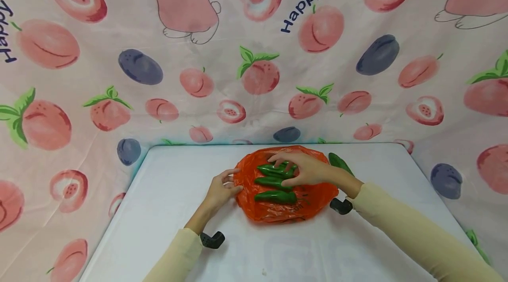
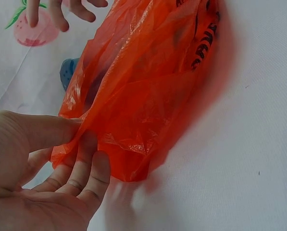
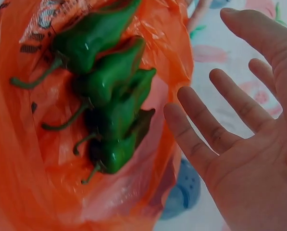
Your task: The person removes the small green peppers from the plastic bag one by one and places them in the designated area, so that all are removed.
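Observation:
An orange-red plastic bag (image 1: 258,213) lies spread on the white table, with dark printing on it. Several glossy green peppers (image 1: 274,197) rest on the bag in a row, their stems showing in the right wrist view. At the bag's left edge, my left hand (image 1: 219,191) pinches the thin plastic (image 2: 119,130) between thumb and fingers. My right hand (image 1: 307,168) hovers over the peppers in the head view and hides part of them. Its fingers are spread with nothing between them, as the right wrist view confirms, apart from the peppers (image 3: 105,77).
Another long green vegetable (image 1: 339,163) lies on the table by the bag's far right edge, partly hidden. Behind the white table (image 1: 178,163) hangs a fruit-patterned cloth (image 1: 222,53). A black device (image 1: 213,240) sits at each wrist.

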{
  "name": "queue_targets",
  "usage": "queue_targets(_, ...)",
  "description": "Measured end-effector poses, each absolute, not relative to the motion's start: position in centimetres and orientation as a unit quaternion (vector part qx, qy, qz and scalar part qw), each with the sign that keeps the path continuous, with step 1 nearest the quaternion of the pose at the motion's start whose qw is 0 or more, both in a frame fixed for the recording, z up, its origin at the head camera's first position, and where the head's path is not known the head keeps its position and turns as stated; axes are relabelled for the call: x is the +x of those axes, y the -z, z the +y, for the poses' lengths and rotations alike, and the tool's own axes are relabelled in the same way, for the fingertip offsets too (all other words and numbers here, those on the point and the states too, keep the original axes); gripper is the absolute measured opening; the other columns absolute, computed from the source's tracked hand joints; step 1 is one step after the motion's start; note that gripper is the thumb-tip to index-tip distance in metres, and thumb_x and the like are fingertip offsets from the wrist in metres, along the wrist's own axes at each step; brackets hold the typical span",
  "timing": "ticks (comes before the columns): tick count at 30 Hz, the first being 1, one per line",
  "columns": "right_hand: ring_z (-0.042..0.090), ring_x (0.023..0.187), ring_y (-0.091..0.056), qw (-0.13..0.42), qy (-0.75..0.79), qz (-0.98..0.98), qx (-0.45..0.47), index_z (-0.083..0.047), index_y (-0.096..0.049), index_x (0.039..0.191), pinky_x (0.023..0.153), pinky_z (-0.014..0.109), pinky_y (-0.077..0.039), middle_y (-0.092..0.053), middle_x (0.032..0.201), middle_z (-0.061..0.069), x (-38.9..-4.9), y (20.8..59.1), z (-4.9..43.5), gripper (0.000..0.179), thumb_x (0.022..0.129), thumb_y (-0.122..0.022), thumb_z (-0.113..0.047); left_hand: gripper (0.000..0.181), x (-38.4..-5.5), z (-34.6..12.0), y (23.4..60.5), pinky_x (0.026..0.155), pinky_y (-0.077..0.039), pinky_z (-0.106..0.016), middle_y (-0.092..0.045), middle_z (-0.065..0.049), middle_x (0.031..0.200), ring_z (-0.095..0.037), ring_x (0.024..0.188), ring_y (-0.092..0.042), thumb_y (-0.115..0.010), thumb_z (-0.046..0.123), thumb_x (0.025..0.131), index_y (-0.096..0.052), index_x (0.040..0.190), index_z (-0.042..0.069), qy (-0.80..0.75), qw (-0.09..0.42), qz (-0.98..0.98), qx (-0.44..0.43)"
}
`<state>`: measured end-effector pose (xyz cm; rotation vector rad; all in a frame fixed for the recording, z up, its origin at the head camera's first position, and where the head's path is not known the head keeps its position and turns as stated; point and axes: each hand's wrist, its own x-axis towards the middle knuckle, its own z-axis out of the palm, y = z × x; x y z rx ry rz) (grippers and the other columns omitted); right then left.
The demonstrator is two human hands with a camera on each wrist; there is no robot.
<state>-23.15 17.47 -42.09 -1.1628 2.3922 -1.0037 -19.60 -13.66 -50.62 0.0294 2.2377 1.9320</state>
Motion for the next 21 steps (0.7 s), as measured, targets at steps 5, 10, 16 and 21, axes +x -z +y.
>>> queue_targets(5,0.036,0.108,-0.065,0.176,0.334,0.833,-0.404,-0.015,-0.051,0.148,0.088,0.049,-0.058,-0.063,0.132,0.016,-23.1,43.0,16.4,0.065,0.091,-0.081,-0.022,0.055,-19.6,-13.7,50.6,0.072,-0.06,-0.036,-0.061,-0.018,0.112,-0.018,0.081,-0.066,-0.075,-0.006,0.089,-0.061,0.14,0.008,-0.649,0.093,0.755,0.009)
queue_targets(10,0.034,0.108,-0.065,0.206,0.3,0.846,-0.389,-0.023,-0.052,0.148,0.091,0.048,-0.057,-0.062,0.134,0.011,-22.9,43.8,15.8,0.064,0.091,-0.081,-0.02,0.056,-19.6,-13.7,50.6,0.067,-0.058,-0.03,-0.059,-0.018,0.112,-0.017,0.077,-0.064,-0.075,-0.007,0.089,-0.06,0.141,0.007,-0.648,0.095,0.756,0.007)
queue_targets(16,0.031,0.099,-0.064,0.22,0.264,0.853,-0.393,-0.021,-0.054,0.147,0.085,0.041,-0.057,-0.062,0.13,0.008,-22.8,44.6,15.5,0.063,0.09,-0.082,-0.019,0.056,-19.7,-13.6,50.4,0.069,-0.059,-0.033,-0.058,-0.018,0.111,-0.017,0.076,-0.063,-0.075,-0.006,0.09,-0.06,0.141,0.009,-0.646,0.099,0.757,0.002)
queue_targets(21,0.022,0.095,-0.062,0.235,0.238,0.858,-0.389,-0.024,-0.056,0.146,0.081,0.031,-0.054,-0.06,0.13,0.002,-22.8,45.2,15.2,0.061,0.09,-0.081,-0.018,0.057,-19.6,-13.5,50.2,0.076,-0.06,-0.042,-0.059,-0.02,0.112,-0.018,0.078,-0.064,-0.073,-0.008,0.089,-0.058,0.142,0.005,-0.642,0.099,0.76,0.0)
